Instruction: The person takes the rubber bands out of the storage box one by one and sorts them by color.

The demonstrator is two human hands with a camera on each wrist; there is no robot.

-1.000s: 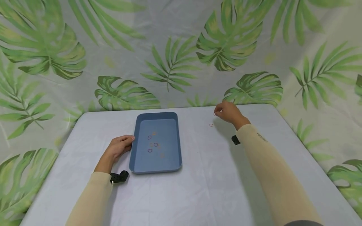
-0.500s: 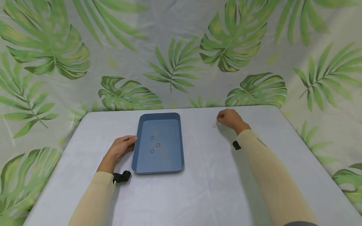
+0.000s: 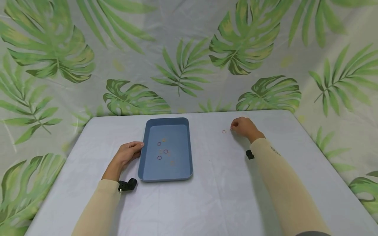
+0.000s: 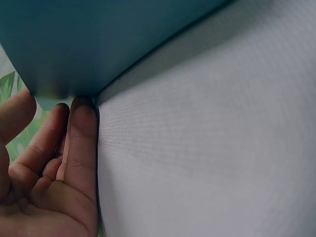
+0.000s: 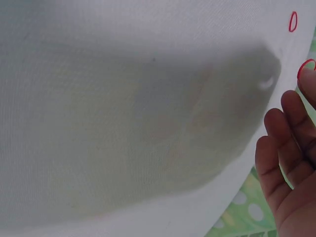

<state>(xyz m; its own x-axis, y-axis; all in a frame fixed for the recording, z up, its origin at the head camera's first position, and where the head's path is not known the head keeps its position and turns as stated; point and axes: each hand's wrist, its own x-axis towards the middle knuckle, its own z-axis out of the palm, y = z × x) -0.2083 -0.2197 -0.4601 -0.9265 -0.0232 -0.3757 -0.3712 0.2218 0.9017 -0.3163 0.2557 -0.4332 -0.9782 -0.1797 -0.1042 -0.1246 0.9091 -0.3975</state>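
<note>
A blue tray [image 3: 147, 164] sits mid-table with several small rubber bands [image 3: 159, 157] lying in it. My left hand [image 3: 134, 149] holds the tray's left edge, thumb on the rim and fingers curled against the tray wall [image 4: 108, 44]. In the left wrist view the left hand [image 4: 54, 113] shows those fingertips against the wall. My right hand [image 3: 233, 126] rests curled on the table at the far right. In the right wrist view this hand [image 5: 296, 98] has a small red rubber band [image 5: 304, 65] pinched at a fingertip. Another red band [image 3: 224, 131] [image 5: 293, 21] lies loose just left of it.
The grey cloth-covered table [image 3: 221, 183] is backed by a leaf-print curtain [image 3: 183, 65] that also hangs along both sides. Black wrist camera mounts [image 3: 127, 185] show at both sleeves.
My right hand has come down and slightly nearer, settling on the table beside the loose red band. The left hand and the tray have not moved.
</note>
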